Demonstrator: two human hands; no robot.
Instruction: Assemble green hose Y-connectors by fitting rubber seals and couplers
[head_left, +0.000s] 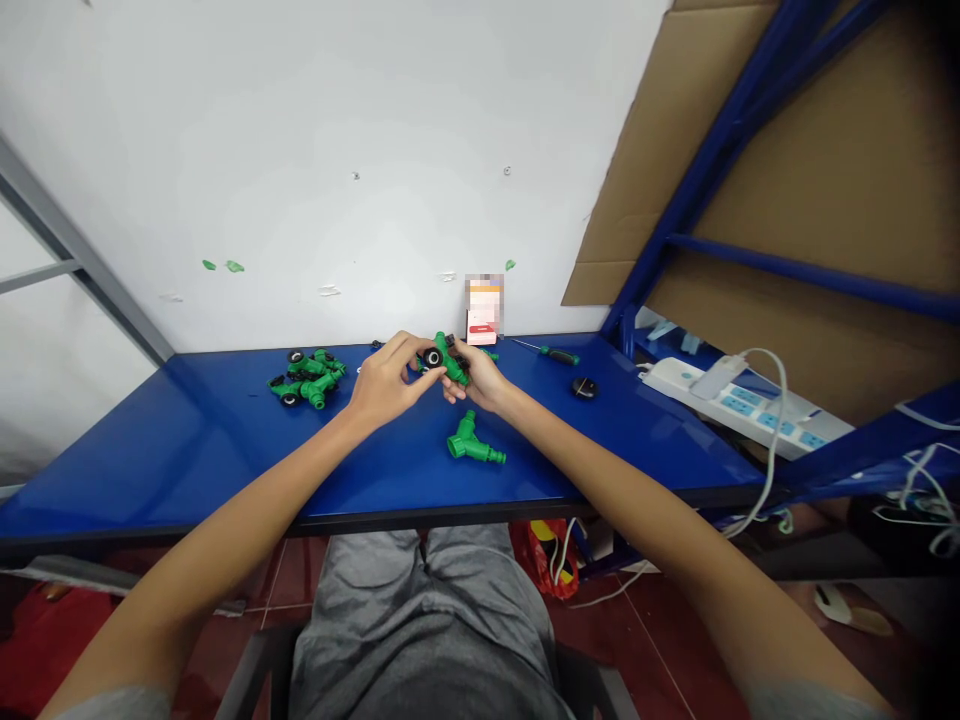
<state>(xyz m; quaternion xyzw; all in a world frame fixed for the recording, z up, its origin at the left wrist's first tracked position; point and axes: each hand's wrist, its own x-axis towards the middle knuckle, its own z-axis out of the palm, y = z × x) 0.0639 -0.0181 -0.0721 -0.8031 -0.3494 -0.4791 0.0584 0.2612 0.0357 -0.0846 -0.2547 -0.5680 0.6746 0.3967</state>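
Observation:
Over the middle of the blue table, both hands are closed on a green plastic Y-shaped hose connector (454, 366). My left hand (390, 380) pinches the black ring (433, 357) at its left end between thumb and fingers. My right hand (480, 376) wraps around the connector's body from the right, covering part of it. Just below the hands, a second green Y-shaped connector (471, 442) without a black ring lies on the table. To the left rests a small pile of green connectors (319, 380), some fitted with black rings. Behind my hands, other small parts are mostly hidden.
A screwdriver (559, 355) and a round black object (584, 387) lie on the blue table (225, 440) at right. A phone-like screen (482, 320) leans on the wall. Beyond the right edge are a white power strip (739, 405) with cables and a blue frame (694, 170).

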